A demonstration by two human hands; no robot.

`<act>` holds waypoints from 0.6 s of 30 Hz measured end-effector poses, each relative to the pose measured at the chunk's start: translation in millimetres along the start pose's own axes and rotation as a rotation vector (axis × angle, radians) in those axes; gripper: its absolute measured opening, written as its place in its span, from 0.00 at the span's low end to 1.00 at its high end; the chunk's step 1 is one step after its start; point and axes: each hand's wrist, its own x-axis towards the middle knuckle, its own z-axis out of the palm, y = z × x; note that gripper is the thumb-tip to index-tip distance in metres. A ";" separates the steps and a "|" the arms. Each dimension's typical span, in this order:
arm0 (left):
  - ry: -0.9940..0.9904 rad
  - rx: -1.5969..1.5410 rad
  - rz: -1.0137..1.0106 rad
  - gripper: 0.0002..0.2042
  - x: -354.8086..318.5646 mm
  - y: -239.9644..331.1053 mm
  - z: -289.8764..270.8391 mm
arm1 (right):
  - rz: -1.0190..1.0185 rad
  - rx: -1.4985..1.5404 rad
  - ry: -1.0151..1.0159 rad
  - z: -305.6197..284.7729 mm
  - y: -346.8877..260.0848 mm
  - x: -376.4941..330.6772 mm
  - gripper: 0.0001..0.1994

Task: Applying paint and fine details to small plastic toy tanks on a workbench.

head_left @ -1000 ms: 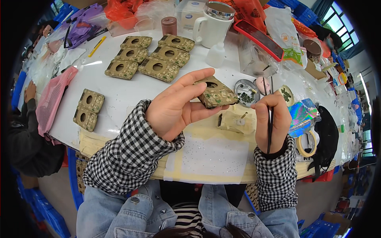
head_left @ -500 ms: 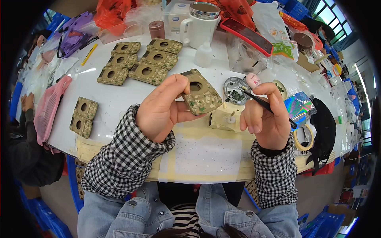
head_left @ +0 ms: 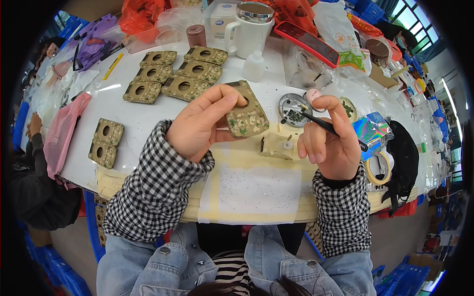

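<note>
Over the desk (head_left: pixel 143 112), the left hand (head_left: pixel 197 123) pinches a camouflage shell (head_left: pixel 251 119), seemingly patterned already; the right hand (head_left: pixel 332 144) pinches tweezers (head_left: pixel 322 124). Eight matching shells (head_left: pixel 149 98) lie farther left; dark bits (head_left: pixel 292 116) remain in the dish (head_left: pixel 281 109).

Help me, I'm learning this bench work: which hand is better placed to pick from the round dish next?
Probably the right hand: it holds the tweezers, whose tips point toward the round dish. The left hand is occupied gripping the camouflage piece.
</note>
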 end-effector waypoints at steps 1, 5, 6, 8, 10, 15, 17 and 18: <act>-0.033 0.074 0.002 0.11 5.1 1.0 -7.3 | 0.001 -0.007 0.018 -2.5 0.1 0.7 0.20; -0.077 0.352 -0.055 0.26 6.5 16.1 -22.2 | -0.058 -0.056 0.056 -14.3 -3.5 9.6 0.20; -0.095 0.367 -0.056 0.32 8.2 15.1 -22.2 | -0.094 -0.111 0.089 -15.2 -7.4 9.1 0.19; -0.073 0.485 -0.052 0.34 9.9 11.3 -23.6 | -0.211 -0.154 0.137 -13.1 -15.6 7.0 0.18; -0.021 0.605 -0.011 0.39 13.9 4.0 -26.1 | -0.312 -0.196 0.169 -8.4 -31.5 -0.7 0.17; 0.108 0.801 0.045 0.40 15.6 -3.0 -34.6 | -0.349 -0.551 0.176 31.5 -62.3 -54.8 0.16; 0.120 0.853 0.091 0.39 15.0 -5.0 -36.9 | -0.308 -0.603 0.226 46.1 -61.3 -80.8 0.15; 0.138 0.969 0.123 0.39 13.2 -3.1 -35.5 | -0.290 -0.618 0.257 50.0 -58.8 -92.1 0.15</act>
